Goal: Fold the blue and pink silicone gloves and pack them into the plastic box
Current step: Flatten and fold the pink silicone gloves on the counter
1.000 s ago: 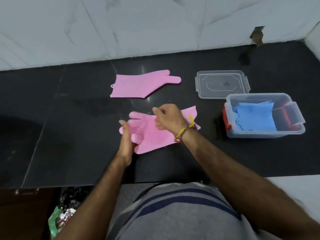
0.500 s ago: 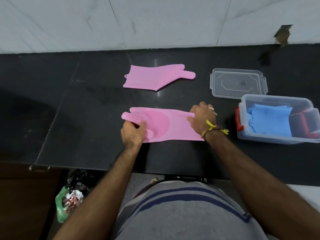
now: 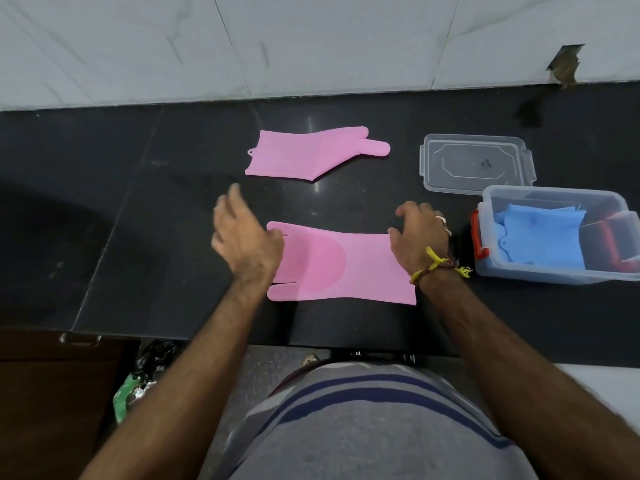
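Note:
A pink silicone glove (image 3: 341, 263) lies flat on the black counter (image 3: 138, 237) in front of me, fingers to the left, cuff to the right. My left hand (image 3: 244, 239) hovers over its finger end, fingers spread and blurred, holding nothing. My right hand (image 3: 419, 237) rests on the cuff's far corner; whether it pinches the cuff is unclear. A second pink glove (image 3: 311, 154) lies flat farther back. The clear plastic box (image 3: 519, 271) at the right holds folded blue gloves (image 3: 540, 240).
The box's clear lid (image 3: 474, 164) lies on the counter behind the box. A white tiled wall (image 3: 311, 46) rises behind the counter. Below the counter's front edge at the left are a dark wooden cabinet (image 3: 52, 393) and a green bag (image 3: 131, 393).
The near pink glove went from bunched to spread flat. My left hand has let go of the finger end and lifted; my right hand stays at the cuff.

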